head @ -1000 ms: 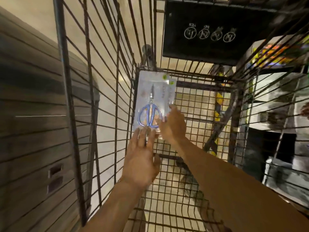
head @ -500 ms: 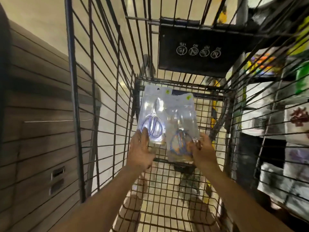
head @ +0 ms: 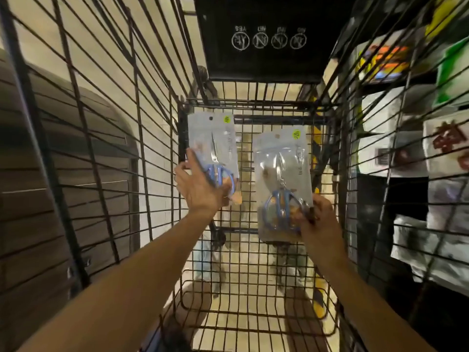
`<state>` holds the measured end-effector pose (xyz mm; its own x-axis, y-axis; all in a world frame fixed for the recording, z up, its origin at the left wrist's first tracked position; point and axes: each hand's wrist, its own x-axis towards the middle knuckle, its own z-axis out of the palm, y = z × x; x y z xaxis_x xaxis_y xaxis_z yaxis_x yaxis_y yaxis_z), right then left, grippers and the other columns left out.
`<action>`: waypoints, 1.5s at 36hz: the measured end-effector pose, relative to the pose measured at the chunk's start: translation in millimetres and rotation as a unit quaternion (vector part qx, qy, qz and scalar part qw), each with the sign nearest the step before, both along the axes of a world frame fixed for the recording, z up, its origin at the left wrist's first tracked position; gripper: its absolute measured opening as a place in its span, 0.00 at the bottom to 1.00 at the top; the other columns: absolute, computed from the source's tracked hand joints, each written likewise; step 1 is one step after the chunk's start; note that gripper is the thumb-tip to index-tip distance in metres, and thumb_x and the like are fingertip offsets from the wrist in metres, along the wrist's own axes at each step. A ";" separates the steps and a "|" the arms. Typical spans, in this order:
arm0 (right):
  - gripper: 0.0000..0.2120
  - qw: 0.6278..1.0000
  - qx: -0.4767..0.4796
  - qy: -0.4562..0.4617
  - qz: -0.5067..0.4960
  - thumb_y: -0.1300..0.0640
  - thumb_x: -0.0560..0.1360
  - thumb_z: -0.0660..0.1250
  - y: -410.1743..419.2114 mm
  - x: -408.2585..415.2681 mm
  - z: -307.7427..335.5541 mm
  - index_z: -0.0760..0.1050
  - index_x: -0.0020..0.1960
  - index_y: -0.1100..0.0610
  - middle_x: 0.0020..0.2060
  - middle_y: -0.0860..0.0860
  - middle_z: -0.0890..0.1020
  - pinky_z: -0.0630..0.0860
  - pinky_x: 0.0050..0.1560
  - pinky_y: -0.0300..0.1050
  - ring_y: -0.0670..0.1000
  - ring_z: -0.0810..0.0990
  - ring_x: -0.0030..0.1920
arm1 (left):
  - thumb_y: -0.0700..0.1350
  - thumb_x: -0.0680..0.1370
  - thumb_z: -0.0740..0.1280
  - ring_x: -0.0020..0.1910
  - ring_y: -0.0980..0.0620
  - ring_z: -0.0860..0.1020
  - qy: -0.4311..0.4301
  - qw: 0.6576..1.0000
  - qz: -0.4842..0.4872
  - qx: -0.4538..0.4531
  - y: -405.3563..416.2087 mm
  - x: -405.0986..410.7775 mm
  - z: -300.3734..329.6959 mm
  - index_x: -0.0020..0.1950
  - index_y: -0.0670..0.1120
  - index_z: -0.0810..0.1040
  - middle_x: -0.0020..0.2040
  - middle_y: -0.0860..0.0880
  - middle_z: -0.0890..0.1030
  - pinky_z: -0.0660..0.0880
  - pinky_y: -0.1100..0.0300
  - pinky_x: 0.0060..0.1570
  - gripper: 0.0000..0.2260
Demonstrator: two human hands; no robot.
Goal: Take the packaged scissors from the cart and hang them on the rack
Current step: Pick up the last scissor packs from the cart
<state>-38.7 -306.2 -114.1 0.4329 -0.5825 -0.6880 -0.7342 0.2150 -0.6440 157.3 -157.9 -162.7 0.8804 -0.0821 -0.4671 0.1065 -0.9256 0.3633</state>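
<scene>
**Both arms out, each hand gripping**

Both bare forearms reach forward from the bottom corners of the view, angled toward the middle. The left hand (head: 200, 185) is raised a little higher, back of the hand toward the camera, fingers curled round a scissors pack (head: 220, 148). The right hand (head: 318, 219) sits lower, pinching the lower edge of a second scissors pack (head: 281, 179).

left hand (head: 200, 186) gripping scissors pack (head: 215, 148), right hand (head: 319, 219) — second pack (head: 281, 184)
</scene>
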 end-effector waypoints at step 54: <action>0.26 0.930 -0.069 -0.280 -0.230 0.58 0.74 0.73 186.3 -167.1 425.9 0.70 0.68 0.47 0.58 0.51 0.86 0.84 0.53 0.55 0.55 0.86 0.55 | 0.46 0.74 0.80 0.67 0.52 0.80 0.085 0.839 -0.190 -0.502 187.7 -97.5 492.5 0.70 0.75 0.68 0.70 0.59 0.78 0.79 0.37 0.62 0.36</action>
